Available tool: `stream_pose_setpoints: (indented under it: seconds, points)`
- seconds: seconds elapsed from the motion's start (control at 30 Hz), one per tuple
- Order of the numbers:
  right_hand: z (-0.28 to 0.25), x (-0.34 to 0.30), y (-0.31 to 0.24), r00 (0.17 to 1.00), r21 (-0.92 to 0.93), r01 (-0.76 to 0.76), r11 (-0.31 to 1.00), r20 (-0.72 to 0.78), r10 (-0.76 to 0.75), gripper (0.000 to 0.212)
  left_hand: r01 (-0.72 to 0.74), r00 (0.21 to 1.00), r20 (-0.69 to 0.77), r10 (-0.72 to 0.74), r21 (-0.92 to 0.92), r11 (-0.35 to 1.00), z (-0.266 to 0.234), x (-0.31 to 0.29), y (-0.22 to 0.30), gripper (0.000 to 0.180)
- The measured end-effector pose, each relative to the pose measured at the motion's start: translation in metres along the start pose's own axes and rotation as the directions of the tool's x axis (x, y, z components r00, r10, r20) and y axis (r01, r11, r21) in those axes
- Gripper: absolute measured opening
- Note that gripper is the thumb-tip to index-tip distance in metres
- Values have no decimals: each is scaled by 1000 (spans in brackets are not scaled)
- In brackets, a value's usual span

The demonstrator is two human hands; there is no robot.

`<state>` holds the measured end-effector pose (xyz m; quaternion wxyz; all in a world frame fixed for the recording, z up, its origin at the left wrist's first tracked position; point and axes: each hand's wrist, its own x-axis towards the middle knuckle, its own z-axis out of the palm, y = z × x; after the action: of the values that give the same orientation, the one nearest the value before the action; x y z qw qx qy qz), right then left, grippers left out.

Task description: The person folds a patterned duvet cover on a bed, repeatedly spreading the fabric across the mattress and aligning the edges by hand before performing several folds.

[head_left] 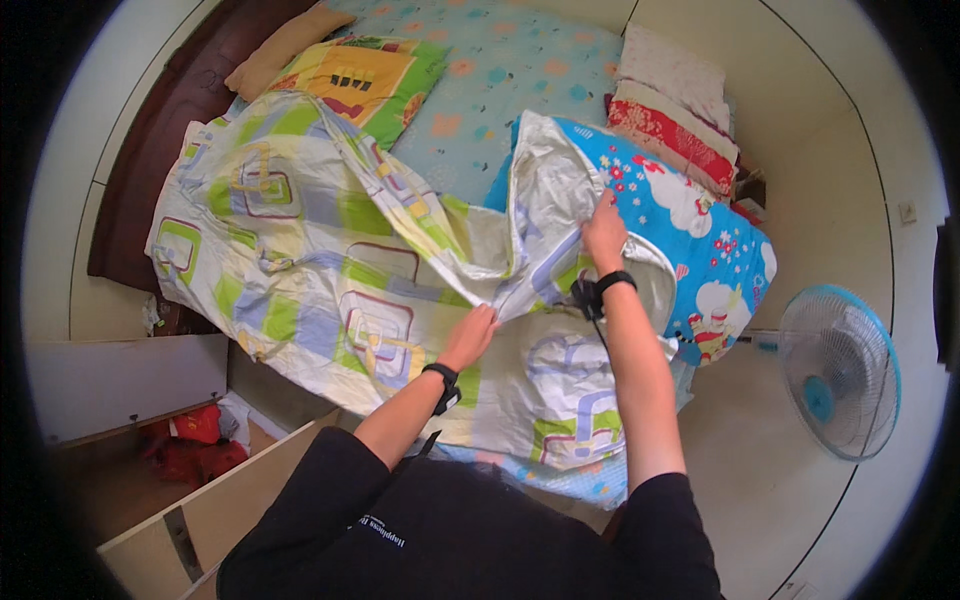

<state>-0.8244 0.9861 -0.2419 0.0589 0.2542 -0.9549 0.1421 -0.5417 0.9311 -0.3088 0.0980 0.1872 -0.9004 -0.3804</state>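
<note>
A white duvet cover [290, 290] with green, yellow and lilac squares lies rumpled over the near part of the bed. My left hand [470, 338] pinches a folded edge of it near the middle. Further right and farther from me, my right hand [604, 238] grips a raised part of the same cover, its index finger stretched along the cloth. Between the hands the fabric dips in loose folds, with its pale inner side showing. Just beyond my right hand lies a bright blue quilt [690, 250] with white and red cartoon prints, partly under the cover.
A green and orange pillow [360, 85] and a tan pillow [285, 45] lie at the far left by the dark headboard [150, 150]. Folded bedding [670, 130] is stacked far right. A standing fan [840, 370] is at right, an open drawer [240, 490] at lower left.
</note>
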Motion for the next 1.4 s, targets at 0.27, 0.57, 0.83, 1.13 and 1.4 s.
stream_pose_setpoints:
  seconds: [0.27,0.57,0.83,1.13,1.4]
  points:
    - [-104,-13,29,985,411,170,896,-34,-171,15,602,681,313,-663,-755,262,-35,83,-22,81]
    - [-112,-239,164,924,640,-333,692,76,375,26,620,780,361,-511,-556,554,-9,94,-41,38]
    - [-21,-341,144,458,579,-737,-349,807,374,74,505,731,57,-680,-716,482,6,-10,-35,25]
    - [66,-310,81,328,270,-796,-542,945,-11,95,490,765,133,-630,-755,436,-28,-53,4,30]
    - [45,-236,151,793,606,-172,-777,553,256,12,461,859,449,-247,-887,-8,-65,-50,25,32]
